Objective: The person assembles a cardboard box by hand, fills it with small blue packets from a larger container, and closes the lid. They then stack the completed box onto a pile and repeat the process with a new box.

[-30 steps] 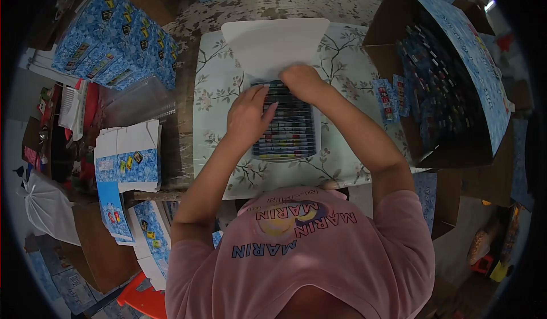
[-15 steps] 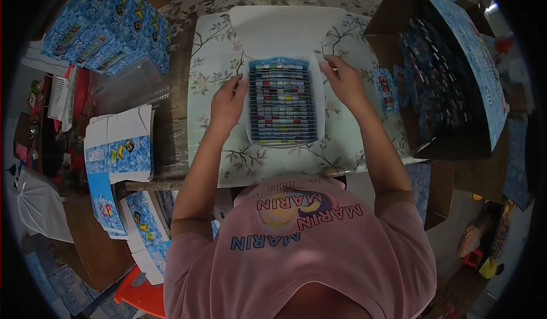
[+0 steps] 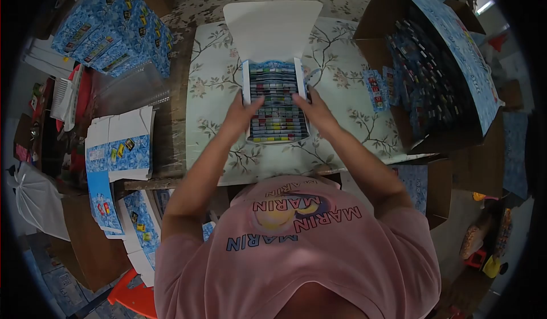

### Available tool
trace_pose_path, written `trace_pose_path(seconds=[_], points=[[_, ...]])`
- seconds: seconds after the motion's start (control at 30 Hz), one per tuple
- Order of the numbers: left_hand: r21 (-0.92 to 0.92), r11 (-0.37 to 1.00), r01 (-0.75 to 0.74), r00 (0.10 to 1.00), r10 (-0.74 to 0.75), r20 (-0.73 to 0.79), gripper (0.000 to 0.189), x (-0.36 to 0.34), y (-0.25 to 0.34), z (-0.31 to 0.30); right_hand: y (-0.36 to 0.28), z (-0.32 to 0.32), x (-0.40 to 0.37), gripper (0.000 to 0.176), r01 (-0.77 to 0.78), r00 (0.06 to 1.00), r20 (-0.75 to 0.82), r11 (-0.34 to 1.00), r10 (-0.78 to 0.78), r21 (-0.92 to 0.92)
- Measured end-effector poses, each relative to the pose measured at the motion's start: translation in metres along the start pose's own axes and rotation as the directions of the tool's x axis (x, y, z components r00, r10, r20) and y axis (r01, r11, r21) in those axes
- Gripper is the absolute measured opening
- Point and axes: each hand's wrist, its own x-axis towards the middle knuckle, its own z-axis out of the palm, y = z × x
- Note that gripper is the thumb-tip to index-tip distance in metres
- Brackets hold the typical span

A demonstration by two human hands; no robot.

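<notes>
An open white cardboard box [image 3: 273, 31] lies in front of me, its lid flap raised at the far end. Inside it, a row of thin clear packs [image 3: 278, 121] with multicoloured bands is stacked on edge; their exact contents are too small to tell. My left hand [image 3: 243, 114] clasps the box's left wall, fingers outside and thumb over the packs. On the opposite wall, my right hand [image 3: 316, 113] holds on the same way, its thumb also reaching inward. The fingertips under both sides are hidden.
A large carton [image 3: 450, 62] full of similar packs tilts at the right, with a few loose packs [image 3: 376, 90] beside it. Flattened printed boxes [image 3: 119, 148] lie at the left, below stacked blue cartons [image 3: 111, 25]. A floral cloth [image 3: 216, 51] covers the table.
Both hands have come inward from beside the box and now grip its side walls. The side walls stand more upright and closer to the packs, and the lid is raised more.
</notes>
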Motion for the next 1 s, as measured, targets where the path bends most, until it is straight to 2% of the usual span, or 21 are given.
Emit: trace_pose_path(seconds=[0.03,0.07,0.13,0.2,0.27,0.33,0.4,0.43,0.47,0.53,0.57,0.63,0.67,0.7,0.73,0.77,0.8,0.83,0.9,0.93,1.0], points=[[-0.029,0.993,-0.119,0.993,0.118,-0.014,0.064,-0.010,-0.020,0.002,-0.004,0.002,-0.017,0.063,0.024,0.999,0.047,0.999,-0.026,0.046],[-0.030,0.992,-0.120,0.993,0.120,-0.020,0.064,-0.015,-0.020,0.002,0.004,-0.001,-0.013,0.063,0.025,0.998,0.053,0.999,-0.027,0.043],[0.108,0.994,-0.005,0.999,0.009,-0.034,0.068,-0.034,-0.019,0.001,0.028,0.001,-0.017,0.064,-0.047,0.994,0.100,0.999,0.046,-0.001],[0.066,0.998,0.000,1.000,0.001,-0.020,0.069,-0.031,-0.012,0.003,0.020,0.001,-0.012,0.064,0.036,0.987,0.153,0.998,-0.042,0.045],[-0.009,0.998,-0.064,0.997,0.064,0.031,0.061,-0.032,-0.009,0.004,0.031,-0.003,-0.002,0.073,0.200,0.968,0.162,0.979,-0.191,-0.038],[-0.053,0.993,-0.102,0.992,0.106,0.072,0.061,-0.015,-0.001,-0.001,0.025,-0.005,0.021,0.072,0.174,0.981,0.104,0.982,-0.166,-0.074],[-0.517,0.856,0.013,1.000,-0.024,-0.016,0.056,0.018,0.010,-0.009,0.011,-0.007,0.054,0.073,0.082,0.993,-0.102,0.981,-0.065,0.173],[-0.680,0.729,0.081,0.994,-0.106,0.005,0.047,0.057,-0.027,-0.028,0.007,-0.009,0.073,0.058,0.123,0.990,-0.101,0.939,-0.096,0.320],[-0.678,0.731,0.078,0.995,-0.103,0.004,0.047,0.066,-0.020,-0.028,0.010,-0.014,0.094,0.058,0.127,0.990,-0.101,0.939,-0.099,0.321],[-0.501,0.854,-0.140,0.989,0.144,-0.031,0.057,0.078,0.002,-0.025,0.013,-0.023,0.120,0.036,0.081,0.980,0.139,0.921,-0.144,0.380],[-0.531,0.840,-0.112,0.993,0.109,-0.037,0.040,0.085,0.001,-0.030,0.009,-0.026,0.120,0.036,0.084,0.980,0.137,0.921,-0.146,0.381],[-0.417,0.892,-0.173,0.982,0.187,-0.007,0.036,0.096,-0.011,-0.044,-0.001,-0.035,0.107,0.029,0.281,0.942,0.159,0.954,-0.295,0.104],[-0.297,0.924,-0.240,0.965,0.261,0.032,0.037,0.089,-0.007,-0.044,-0.004,-0.040,0.098,0.029,0.265,0.947,0.156,0.958,-0.280,0.105],[0.088,0.924,-0.371,0.928,0.374,-0.009,0.041,0.079,-0.003,-0.048,-0.004,-0.047,0.088,0.030,0.472,0.871,0.240,0.865,-0.428,-0.172],[0.084,0.933,-0.350,0.936,0.352,-0.009,0.041,0.062,0.001,-0.052,-0.003,-0.052,0.076,0.031,0.638,0.769,0.367,0.655,-0.523,-0.404],[0.304,0.846,-0.438,0.899,0.414,0.144,0.038,0.047,0.002,-0.058,-0.003,-0.055,0.057,0.030,0.680,0.733,0.462,0.549,-0.499,-0.485],[0.484,0.695,-0.532,0.847,0.432,0.311,0.035,0.033,0.006,-0.059,-0.009,-0.051,0.032,0.030,0.670,0.742,0.461,0.562,-0.487,-0.485],[0.481,0.705,-0.521,0.853,0.418,0.311,0.035,0.016,0.013,-0.056,-0.017,-0.042,0.003,0.032,0.675,0.738,0.513,0.481,-0.439,-0.559],[0.584,0.494,-0.644,0.764,0.372,0.528,0.034,-0.025,0.025,-0.045,-0.017,-0.031,-0.042,0.050,0.664,0.748,0.574,0.370,-0.333,-0.650],[0.704,0.407,-0.581,0.813,0.255,0.524,0.049,-0.041,0.023,-0.038,-0.013,-0.027,-0.046,0.050,0.659,0.752,0.578,0.383,-0.318,-0.647],[0.714,0.388,-0.583,0.813,0.260,0.521,0.052,-0.056,0.021,-0.031,-0.002,-0.022,-0.055,0.055,0.657,0.751,0.505,0.405,-0.425,-0.636]])
